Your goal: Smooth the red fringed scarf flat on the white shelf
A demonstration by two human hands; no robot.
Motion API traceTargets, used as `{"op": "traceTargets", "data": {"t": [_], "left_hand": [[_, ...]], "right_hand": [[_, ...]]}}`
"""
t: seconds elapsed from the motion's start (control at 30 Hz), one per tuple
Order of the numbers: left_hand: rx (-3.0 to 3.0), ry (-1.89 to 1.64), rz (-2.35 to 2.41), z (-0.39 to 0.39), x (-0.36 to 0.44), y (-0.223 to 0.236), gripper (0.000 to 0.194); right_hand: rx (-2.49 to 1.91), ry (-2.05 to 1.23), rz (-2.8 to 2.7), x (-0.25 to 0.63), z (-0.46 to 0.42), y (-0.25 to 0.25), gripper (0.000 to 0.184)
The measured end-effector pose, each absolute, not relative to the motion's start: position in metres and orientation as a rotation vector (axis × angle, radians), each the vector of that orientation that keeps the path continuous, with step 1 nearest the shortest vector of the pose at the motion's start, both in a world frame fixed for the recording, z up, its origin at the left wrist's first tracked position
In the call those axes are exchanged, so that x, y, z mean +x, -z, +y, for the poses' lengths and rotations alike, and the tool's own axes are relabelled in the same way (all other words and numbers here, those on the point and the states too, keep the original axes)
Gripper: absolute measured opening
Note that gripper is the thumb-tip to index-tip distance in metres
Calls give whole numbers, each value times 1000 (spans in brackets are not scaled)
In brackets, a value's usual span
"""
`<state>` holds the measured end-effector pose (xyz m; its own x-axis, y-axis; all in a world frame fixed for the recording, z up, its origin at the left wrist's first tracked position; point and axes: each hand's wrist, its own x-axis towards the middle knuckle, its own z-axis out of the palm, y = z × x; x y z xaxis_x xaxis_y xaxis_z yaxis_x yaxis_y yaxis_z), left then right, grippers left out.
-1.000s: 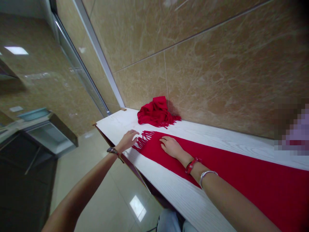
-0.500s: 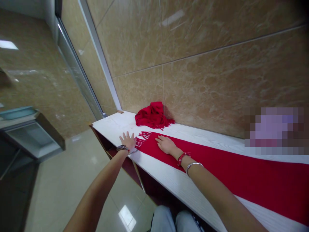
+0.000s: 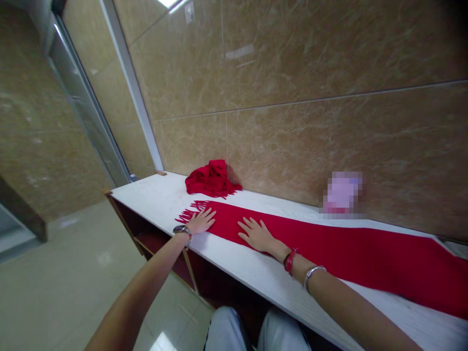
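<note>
A long red scarf lies spread flat along a white tabletop, its fringe at the left end. My left hand rests flat on that end beside the fringe, fingers stretched out. Further right, my right hand lies on the scarf near its front edge with the fingers spread. Neither hand grips anything. Behind the fringe, a second red fringed scarf sits in a crumpled heap. The far right end of the flat scarf runs toward the edge of view.
The white tabletop belongs to a low cabinet with open compartments beneath. A tan tiled wall runs along its back edge. A blurred pink item stands by the wall. My knees are below the front edge.
My left hand has moved right, from the fringe tips onto the scarf's end. My right hand has slid right along the cloth. The view has turned rightward.
</note>
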<state>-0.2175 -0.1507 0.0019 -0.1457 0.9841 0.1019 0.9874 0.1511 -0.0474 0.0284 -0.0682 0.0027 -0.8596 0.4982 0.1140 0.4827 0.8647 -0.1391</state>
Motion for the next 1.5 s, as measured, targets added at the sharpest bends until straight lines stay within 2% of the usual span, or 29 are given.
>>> {"op": "traceTargets", "data": {"t": [0.17,0.27,0.63,0.87,1.5], "left_hand": [[-1920,115,-2272,-134,-190,-3,43],[-1906,130,-2313,-118,-184,-3,38],[-1733,199,-2640,-102,-254,-34,30],[-1768,161,-2831,-91,-274,-31,32],[-1975,326,-2591,-90,-288,-35,35]], "right_hand": [[-817,-193,-2875,36,-71,4,52],[-813,-199,-2864,34,-72,1,53],[-794,-241,-2806,35,-74,1,52],[-814,-244,-2793,35,-77,2,51],[-815,-278,-2781,36,-79,-3,49]]}}
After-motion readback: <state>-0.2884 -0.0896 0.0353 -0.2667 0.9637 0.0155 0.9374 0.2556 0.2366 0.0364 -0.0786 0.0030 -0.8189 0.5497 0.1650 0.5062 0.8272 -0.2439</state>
